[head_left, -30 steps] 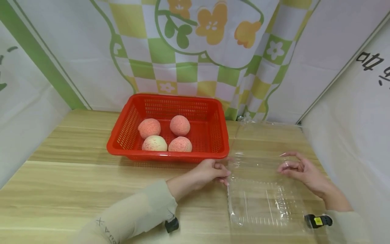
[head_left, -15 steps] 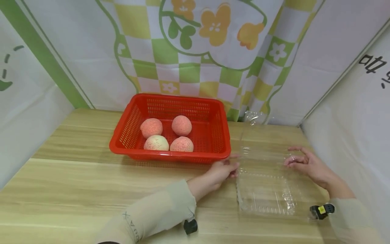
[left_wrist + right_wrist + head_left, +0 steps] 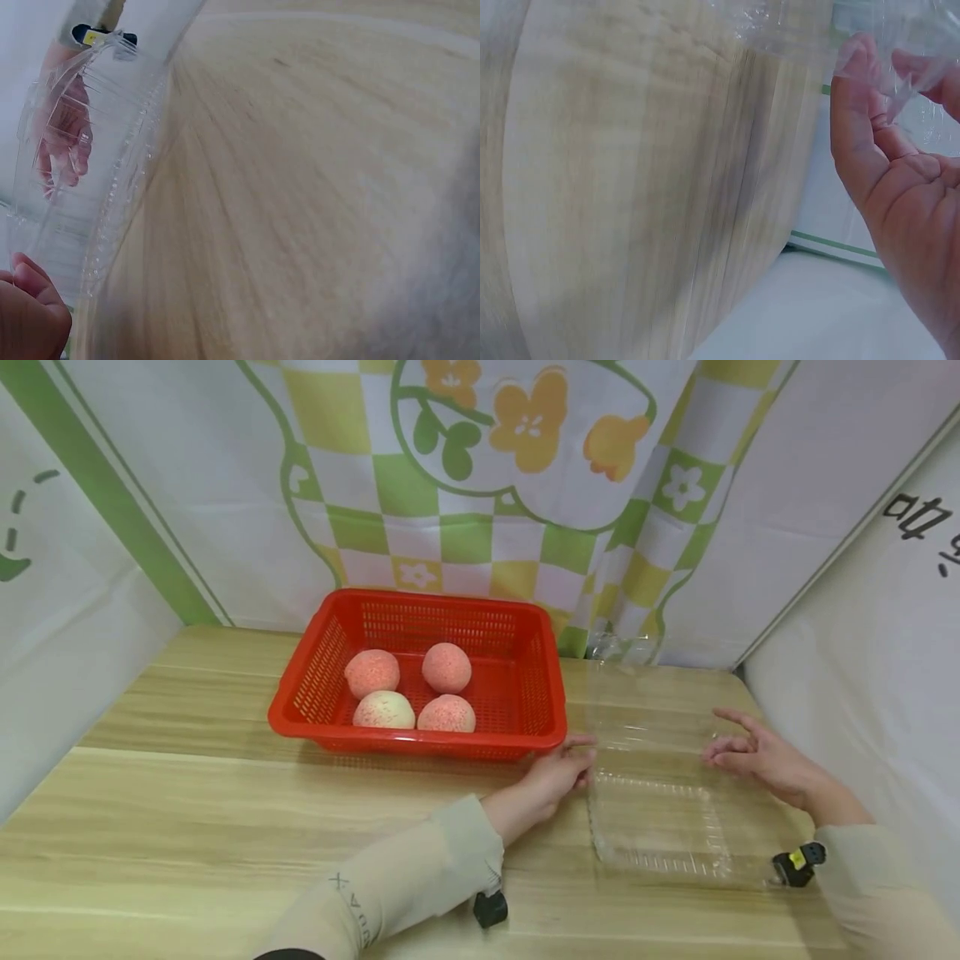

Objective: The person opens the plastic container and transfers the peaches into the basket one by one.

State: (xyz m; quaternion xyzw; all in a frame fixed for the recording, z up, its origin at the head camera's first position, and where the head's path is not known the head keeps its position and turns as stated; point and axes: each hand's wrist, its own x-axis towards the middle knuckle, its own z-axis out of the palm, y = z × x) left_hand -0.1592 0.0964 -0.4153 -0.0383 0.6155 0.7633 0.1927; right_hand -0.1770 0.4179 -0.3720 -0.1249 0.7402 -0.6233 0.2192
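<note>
A clear plastic clamshell box [image 3: 652, 827] stands with its lid raised on the right of the table. At its left edge my left hand [image 3: 553, 777] pinches the rim near the fold between lid and tray. My right hand [image 3: 772, 768] pinches the opposite edge between thumb and curled fingers, its index finger stretched out. In the right wrist view, thin plastic lies between the fingers of that right hand [image 3: 907, 165]. The left wrist view shows only part of the left hand [image 3: 34, 315] at the box's edge.
A red plastic basket [image 3: 420, 735] stands left of the box, close to my left hand. Several round pink and cream balls [image 3: 446, 668] lie in it. A patterned curtain [image 3: 465, 535] hangs behind the wooden table [image 3: 225, 827], and a white wall [image 3: 870, 693] borders the right.
The box has shifted slightly right and away from me, with both hands on it. Most of this came in the first half second, while the head view also shifted. The basket stays put.
</note>
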